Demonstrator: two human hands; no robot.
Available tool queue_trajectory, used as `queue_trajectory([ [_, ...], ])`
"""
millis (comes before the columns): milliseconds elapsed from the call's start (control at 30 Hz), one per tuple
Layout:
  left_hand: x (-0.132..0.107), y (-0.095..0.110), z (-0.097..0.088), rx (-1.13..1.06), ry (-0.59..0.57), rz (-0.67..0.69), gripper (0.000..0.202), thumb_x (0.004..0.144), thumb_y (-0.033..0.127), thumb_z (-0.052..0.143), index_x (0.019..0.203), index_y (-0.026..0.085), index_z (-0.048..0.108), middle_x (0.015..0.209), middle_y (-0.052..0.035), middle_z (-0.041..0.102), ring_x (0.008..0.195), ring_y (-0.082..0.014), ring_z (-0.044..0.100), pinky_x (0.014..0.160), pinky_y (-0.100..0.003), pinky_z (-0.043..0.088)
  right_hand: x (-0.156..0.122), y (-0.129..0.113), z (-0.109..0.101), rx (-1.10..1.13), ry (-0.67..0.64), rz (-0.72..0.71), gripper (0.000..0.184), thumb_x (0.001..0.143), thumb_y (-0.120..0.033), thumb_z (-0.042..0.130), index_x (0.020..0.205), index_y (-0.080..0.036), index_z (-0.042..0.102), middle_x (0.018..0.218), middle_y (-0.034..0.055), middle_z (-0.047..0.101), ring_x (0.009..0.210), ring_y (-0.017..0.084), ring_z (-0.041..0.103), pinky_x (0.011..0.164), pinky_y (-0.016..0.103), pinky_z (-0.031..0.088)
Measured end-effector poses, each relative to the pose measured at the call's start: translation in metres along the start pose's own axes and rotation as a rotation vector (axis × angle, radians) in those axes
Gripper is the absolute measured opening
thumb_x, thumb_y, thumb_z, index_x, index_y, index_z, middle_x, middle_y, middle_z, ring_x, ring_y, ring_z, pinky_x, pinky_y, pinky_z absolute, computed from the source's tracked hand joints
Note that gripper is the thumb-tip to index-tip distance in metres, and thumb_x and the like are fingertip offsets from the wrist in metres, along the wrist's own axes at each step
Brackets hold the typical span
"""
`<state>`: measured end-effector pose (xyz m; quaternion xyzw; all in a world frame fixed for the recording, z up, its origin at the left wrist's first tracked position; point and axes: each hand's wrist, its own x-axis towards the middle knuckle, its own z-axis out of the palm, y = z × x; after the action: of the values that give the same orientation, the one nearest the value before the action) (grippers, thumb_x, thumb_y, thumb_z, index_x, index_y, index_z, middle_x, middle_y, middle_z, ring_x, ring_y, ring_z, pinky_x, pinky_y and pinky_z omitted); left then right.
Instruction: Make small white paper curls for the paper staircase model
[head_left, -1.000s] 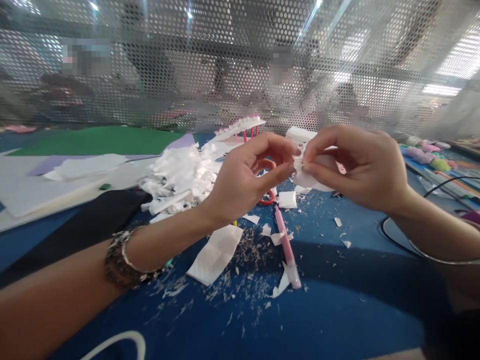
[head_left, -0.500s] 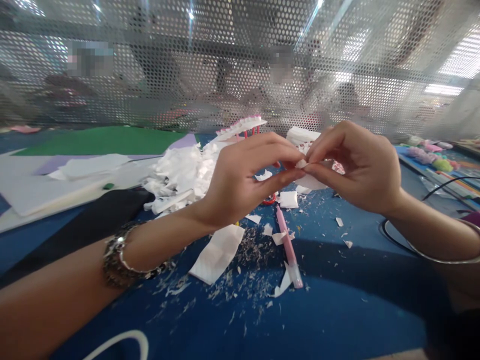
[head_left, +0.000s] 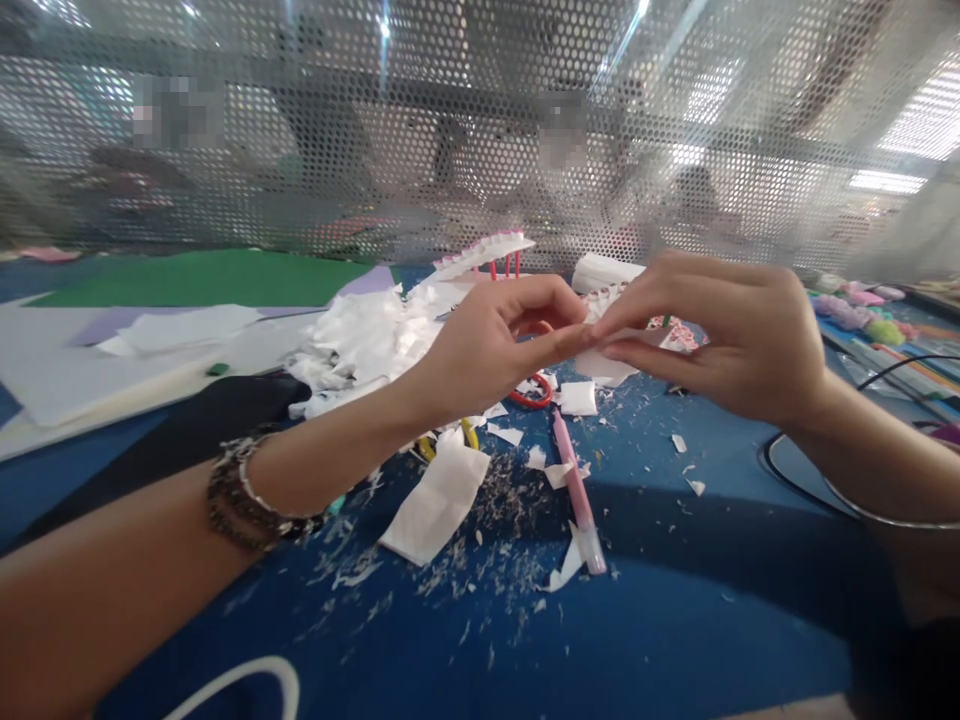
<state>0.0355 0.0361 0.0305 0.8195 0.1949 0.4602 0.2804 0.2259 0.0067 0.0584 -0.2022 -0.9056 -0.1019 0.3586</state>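
Observation:
My left hand (head_left: pixel 491 345) and my right hand (head_left: pixel 731 335) meet above the blue table (head_left: pixel 675 620). Both pinch one small white paper piece (head_left: pixel 609 362) between thumb and fingers, and most of it is hidden by the fingers. A bracelet sits on my left wrist and a thin bangle on my right. Under the hands lie a pink pen (head_left: pixel 576 495), red-handled scissors (head_left: pixel 531 392) and a folded white paper (head_left: pixel 437 503).
A heap of white paper scraps (head_left: pixel 360 345) lies behind my left hand. White and green sheets (head_left: pixel 187 280) are at far left. A black cable (head_left: pixel 795 470) curls at right, with colourful craft items (head_left: pixel 862 310) beyond. A perforated metal screen (head_left: pixel 450 130) stands behind, with people past it.
Both hands have dropped slightly and flattened, the fingers still pinching the paper piece. The red scissors handle shows more below them.

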Motion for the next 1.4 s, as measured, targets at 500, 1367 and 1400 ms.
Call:
queue_trajectory([
  [500, 0.0, -0.006, -0.003, -0.045, -0.142, -0.009, 0.013, 0.08, 0.029, 0.058, 0.084, 0.02, 0.067, 0.074, 0.0008, 0.067, 0.063, -0.0083, 0.062, 0.054, -0.016, 0.048, -0.001, 0.002, 0.001, -0.095, 0.059, -0.093, 0.006, 0.081, -0.02, 0.057, 0.078, -0.02, 0.063, 0.077, 0.0009, 0.066, 0.072, 0.011, 0.06, 0.064, 0.024, 0.049],
  [1367, -0.001, -0.002, 0.0, 0.065, 0.021, 0.223, 0.013, 0.082, 0.018, 0.055, 0.085, 0.018, 0.067, 0.08, -0.0003, 0.068, 0.077, -0.0087, 0.063, 0.067, -0.016, 0.05, -0.001, 0.001, 0.002, 0.23, 0.115, 0.254, 0.005, 0.073, -0.021, 0.065, 0.074, -0.021, 0.061, 0.072, -0.0029, 0.064, 0.067, 0.009, 0.058, 0.061, 0.022, 0.05],
  [1400, -0.001, -0.002, 0.001, 0.041, 0.022, 0.212, 0.012, 0.082, 0.019, 0.055, 0.083, 0.017, 0.067, 0.079, 0.0, 0.068, 0.076, -0.0084, 0.063, 0.066, -0.016, 0.05, -0.001, 0.001, 0.003, 0.264, 0.127, 0.256, 0.005, 0.072, -0.02, 0.065, 0.074, -0.021, 0.061, 0.073, -0.0028, 0.064, 0.068, 0.009, 0.058, 0.061, 0.022, 0.05],
])
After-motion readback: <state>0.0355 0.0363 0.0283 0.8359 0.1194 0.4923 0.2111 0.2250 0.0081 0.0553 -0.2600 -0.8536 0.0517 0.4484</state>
